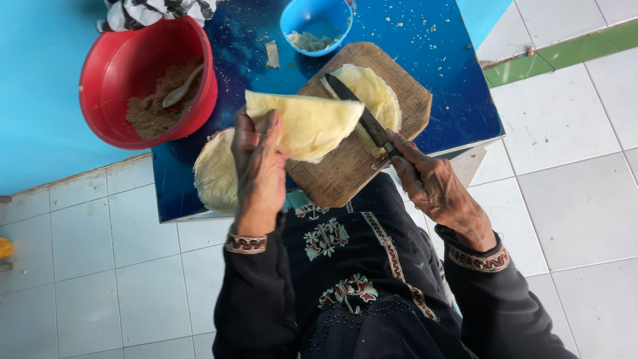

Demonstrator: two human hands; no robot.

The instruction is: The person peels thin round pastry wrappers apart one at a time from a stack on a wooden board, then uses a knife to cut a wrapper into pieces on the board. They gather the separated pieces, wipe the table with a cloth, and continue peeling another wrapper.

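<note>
Lifting a cut half-round of flatbread (307, 125) pinched in the left hand (258, 169) off the wooden cutting board (345, 169), the right hand (432, 183), fist closed round the knife (362, 119), rested its blade on the remaining piece (375, 93).

The only view comes from a camera on the person's head, looking almost straight down from close range past the dark embroidered sleeves. It faces a small blue table (458, 100) that fills the upper middle, with pale floor tiles (578, 199) spreading below and to both sides.
</note>
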